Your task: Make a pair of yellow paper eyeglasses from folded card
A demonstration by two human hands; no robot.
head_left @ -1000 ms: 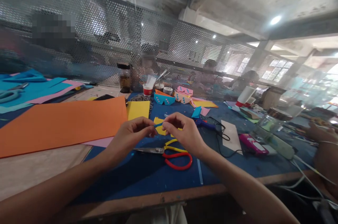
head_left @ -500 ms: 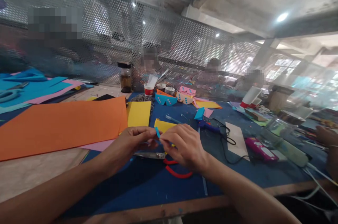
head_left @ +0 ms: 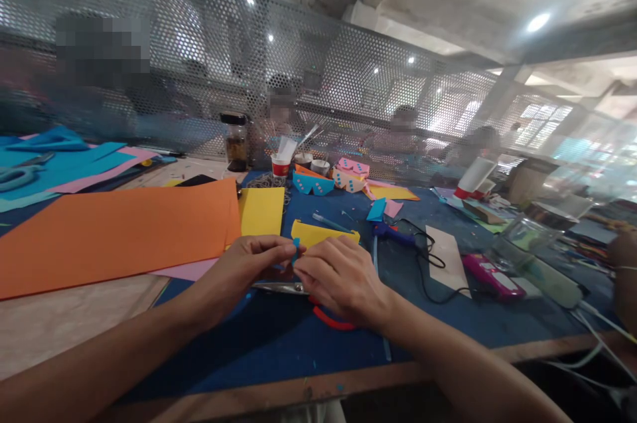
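Note:
A small strip of blue paper (head_left: 296, 247) is pinched in my left hand (head_left: 253, 262), between thumb and forefinger. My right hand (head_left: 343, 277) is closed close against it, its fingertips at the strip's right side; whether they also grip it is hidden. Beneath both hands lie scissors with red handles (head_left: 336, 322), their blades pointing left and partly covered by my right hand. Just behind the hands is a folded yellow paper piece (head_left: 323, 232). Left of my left hand lie a yellow sheet (head_left: 262, 210) and a large orange sheet (head_left: 124, 230).
A blue glue gun (head_left: 395, 233) with a black cord lies to the right, near a magenta device (head_left: 490, 275). Paper glasses (head_left: 313, 182), cups and a dark-lidded jar (head_left: 235, 144) stand by the perforated screen. Blue-handled scissors (head_left: 20, 176) rest at far left.
My right hand has shifted slightly left and turned over the blue strip, covering more of the red scissor handles. The strip now stands more upright. My left hand has barely moved.

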